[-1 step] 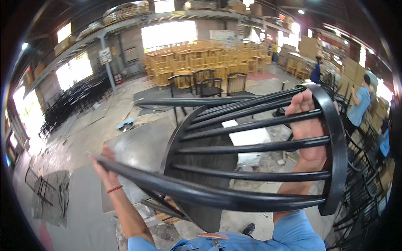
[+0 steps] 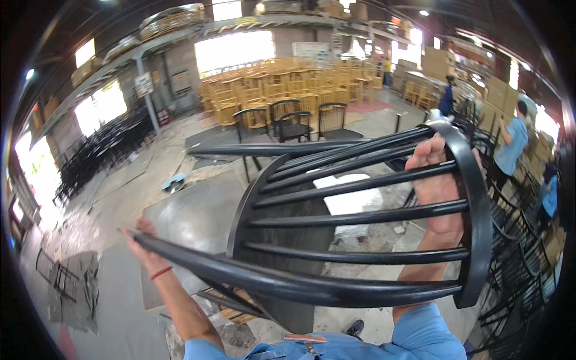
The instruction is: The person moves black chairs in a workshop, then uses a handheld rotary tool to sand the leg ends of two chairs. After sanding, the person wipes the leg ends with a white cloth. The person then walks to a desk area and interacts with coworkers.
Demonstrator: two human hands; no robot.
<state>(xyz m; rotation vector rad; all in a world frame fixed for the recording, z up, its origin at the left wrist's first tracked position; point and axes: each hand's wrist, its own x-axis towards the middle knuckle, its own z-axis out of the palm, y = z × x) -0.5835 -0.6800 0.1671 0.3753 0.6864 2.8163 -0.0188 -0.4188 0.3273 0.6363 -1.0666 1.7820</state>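
Observation:
A black spindle-back chair [image 2: 360, 222] is held up across the front of me, tipped over, with its curved top rail [image 2: 474, 228] at the right. My right hand [image 2: 437, 192] is behind the spindles, palm showing, fingers and thumb around the rail. At the left, my left hand [image 2: 147, 245], with a red bracelet on the wrist, grips the tapered end of the chair's near long bar. Another long bar [image 2: 252, 150] sticks out on the far side. The dark seat [image 2: 294, 240] shows partly between the spindles.
Below the chair lies a grey sheet [image 2: 180, 210]. Black chairs [image 2: 294, 123] stand ahead, before many stacked wooden chairs [image 2: 270, 90]. A folding-like black chair [image 2: 57, 273] is at the left. More black chairs [image 2: 516, 258] and a person in blue [image 2: 513, 141] are at the right.
The surroundings have shifted slightly left in view. My left hand is a little lower, its thumb nearer the bar's tip. My right hand keeps its hold on the rail.

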